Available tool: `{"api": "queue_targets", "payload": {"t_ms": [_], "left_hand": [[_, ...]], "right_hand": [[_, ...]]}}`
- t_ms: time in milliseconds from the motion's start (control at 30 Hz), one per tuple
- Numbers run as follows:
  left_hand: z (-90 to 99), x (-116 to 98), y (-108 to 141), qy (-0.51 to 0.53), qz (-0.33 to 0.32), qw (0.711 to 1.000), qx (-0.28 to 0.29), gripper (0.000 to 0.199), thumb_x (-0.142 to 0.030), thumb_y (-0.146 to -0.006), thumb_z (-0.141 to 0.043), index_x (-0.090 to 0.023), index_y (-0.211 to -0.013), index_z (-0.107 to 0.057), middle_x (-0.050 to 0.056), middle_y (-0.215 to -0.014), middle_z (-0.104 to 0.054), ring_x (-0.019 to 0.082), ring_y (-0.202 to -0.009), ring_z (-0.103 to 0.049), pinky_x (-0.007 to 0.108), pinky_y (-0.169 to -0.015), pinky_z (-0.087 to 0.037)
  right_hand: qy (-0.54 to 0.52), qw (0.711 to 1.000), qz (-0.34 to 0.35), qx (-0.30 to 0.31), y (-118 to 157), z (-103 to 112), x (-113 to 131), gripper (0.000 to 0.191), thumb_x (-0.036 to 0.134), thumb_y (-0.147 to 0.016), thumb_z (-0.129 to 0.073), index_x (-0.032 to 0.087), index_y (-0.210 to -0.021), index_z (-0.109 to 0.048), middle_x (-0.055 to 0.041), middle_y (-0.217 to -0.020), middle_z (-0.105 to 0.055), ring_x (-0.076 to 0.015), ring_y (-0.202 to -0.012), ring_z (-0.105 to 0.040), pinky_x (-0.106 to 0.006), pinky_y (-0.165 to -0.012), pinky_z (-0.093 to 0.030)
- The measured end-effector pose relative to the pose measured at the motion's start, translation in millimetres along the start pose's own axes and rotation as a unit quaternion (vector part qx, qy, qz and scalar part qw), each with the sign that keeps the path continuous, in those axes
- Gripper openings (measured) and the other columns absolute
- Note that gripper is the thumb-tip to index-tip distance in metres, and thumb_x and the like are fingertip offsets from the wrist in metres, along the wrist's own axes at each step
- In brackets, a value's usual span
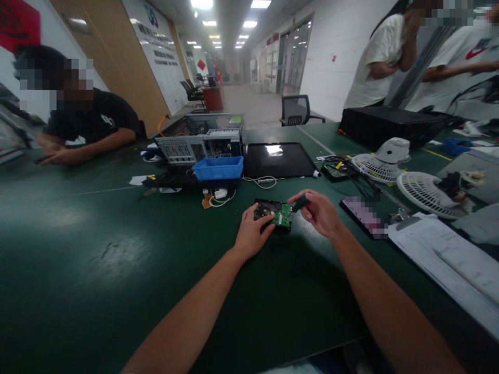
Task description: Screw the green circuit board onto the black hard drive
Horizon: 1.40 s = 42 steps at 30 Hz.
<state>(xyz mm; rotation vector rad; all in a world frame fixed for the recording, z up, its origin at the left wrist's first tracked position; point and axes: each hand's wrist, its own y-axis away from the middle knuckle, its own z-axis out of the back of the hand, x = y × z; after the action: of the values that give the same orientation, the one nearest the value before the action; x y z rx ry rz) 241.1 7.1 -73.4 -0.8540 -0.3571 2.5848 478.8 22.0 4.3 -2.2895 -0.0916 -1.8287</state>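
A hard drive (265, 209) with a black body and a green circuit board (283, 215) lies flat on the table in front of me. My left hand (251, 231) grips it from the left, its thumb and fingers across the near side and top. In my right hand (320, 212) is a short, thick, dark-handled tool (300, 203), pinched between thumb and fingers. The tool slants down to the right edge of the circuit board. Its tip is too small to make out, so I cannot tell whether it touches.
Beyond the drive stand a blue bin (218, 169), an opened computer case (198, 143) and a black panel (278, 160). To the right lie a phone (362, 215), papers on a clipboard (448, 259) and fan parts (424, 192). A person (93, 122) sits at the left; others stand back right.
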Motion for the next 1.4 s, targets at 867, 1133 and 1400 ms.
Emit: {"api": "queue_targets", "payload": {"t_ms": [867, 1133, 1400], "left_hand": [[-2.6, 2.5, 0.8, -0.006, -0.002, 1.0, -0.001, 0.034, -0.042, -0.095, -0.066, -0.037, -0.128, -0.071, 0.006, -0.16, -0.032, 0.035, -0.147, -0.032, 0.056, -0.118, -0.036], [-1.0, 1.1, 0.6, -0.003, 0.006, 1.0, 0.007, 0.035, -0.042, -0.095, -0.067, -0.038, -0.129, -0.071, 0.005, -0.161, -0.031, 0.036, -0.147, -0.031, 0.058, -0.117, -0.037], [0.4, 0.6, 0.0, -0.004, 0.005, 1.0, 0.011, 0.035, -0.041, -0.094, -0.067, -0.038, -0.129, -0.071, 0.006, -0.161, -0.032, 0.037, -0.147, -0.031, 0.06, -0.116, -0.036]], "right_hand": [[0.001, 1.0, 0.015, -0.026, -2.0, 1.8, -1.9, 0.022, 0.038, -0.084, -0.069, 0.02, -0.095, -0.075, -0.0055, -0.096, -0.072, -0.0085, -0.054, -0.042, -0.025, -0.044, -0.022], [-0.027, 0.999, 0.007, -0.021, -1.4, 0.8, -2.4, 0.016, 0.036, -0.084, -0.069, 0.022, -0.091, -0.065, -0.0054, -0.099, -0.076, -0.0091, -0.053, -0.044, -0.024, -0.047, -0.028], [-0.01, 1.0, 0.008, 0.01, -1.7, 3.8, -2.6, 0.029, 0.036, -0.089, -0.06, 0.019, -0.107, -0.074, -0.0097, -0.1, -0.075, -0.0086, -0.052, -0.041, -0.026, -0.047, -0.025]]}}
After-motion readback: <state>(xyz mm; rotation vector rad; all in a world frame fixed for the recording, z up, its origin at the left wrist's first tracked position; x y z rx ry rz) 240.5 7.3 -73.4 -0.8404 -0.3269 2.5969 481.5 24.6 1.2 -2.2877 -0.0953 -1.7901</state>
